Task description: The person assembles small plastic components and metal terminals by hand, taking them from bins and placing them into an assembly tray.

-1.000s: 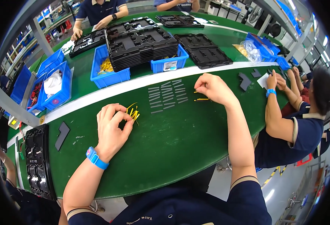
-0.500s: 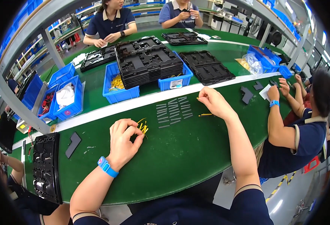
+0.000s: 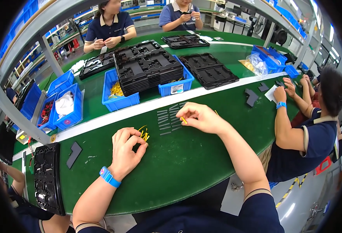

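Note:
My left hand (image 3: 126,149) rests on the green table (image 3: 186,155), fingers pinched around a small bundle of yellow wires (image 3: 143,133) that pokes out above the fingertips. My right hand (image 3: 202,116) is further right, holding one short yellow wire (image 3: 183,120) between thumb and fingers. Just left of that hand lie rows of small dark grey strips (image 3: 167,118) on the table. A blue band (image 3: 109,176) is on my left wrist.
Blue bins (image 3: 116,101) carry a stack of black moulded trays (image 3: 149,66). More black trays (image 3: 207,70) lie behind. A black tray (image 3: 46,176) and a grey flat piece (image 3: 73,154) sit at my left. A seated person's arms (image 3: 285,116) work at the right; two people sit across.
The view has tilted, showing more of the far side. My right hand has drawn slightly closer to the grey strips with its yellow wire; my left hand still pinches the bundle.

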The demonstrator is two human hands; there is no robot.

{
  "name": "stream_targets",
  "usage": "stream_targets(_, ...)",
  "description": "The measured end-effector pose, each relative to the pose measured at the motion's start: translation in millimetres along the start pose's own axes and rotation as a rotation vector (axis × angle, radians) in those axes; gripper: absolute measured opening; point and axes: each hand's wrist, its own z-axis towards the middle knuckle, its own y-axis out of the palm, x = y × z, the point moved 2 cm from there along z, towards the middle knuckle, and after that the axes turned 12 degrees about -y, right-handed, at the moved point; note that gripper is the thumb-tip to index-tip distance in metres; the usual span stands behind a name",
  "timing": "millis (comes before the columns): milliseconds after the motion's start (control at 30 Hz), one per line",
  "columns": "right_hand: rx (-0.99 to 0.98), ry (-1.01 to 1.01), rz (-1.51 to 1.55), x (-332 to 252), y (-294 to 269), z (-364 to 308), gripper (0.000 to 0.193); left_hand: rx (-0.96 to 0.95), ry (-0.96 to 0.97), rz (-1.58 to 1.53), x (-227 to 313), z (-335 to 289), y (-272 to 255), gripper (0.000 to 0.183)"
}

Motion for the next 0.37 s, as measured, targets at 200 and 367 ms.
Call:
stream_targets(200, -0.138, -0.193, -0.362, -12.1, 44.4, 4.3, 0.008, -0.012, -0.016, 0.011, 1.9, -0.7, -0.1, 0.016)
stream_targets(367, -0.196, -0.321, -0.474, -18.6, 69.9, 1.4, 0.018, -0.045, 0.067, 0.0, 7.6, -1.4, -1.6, 0.016)
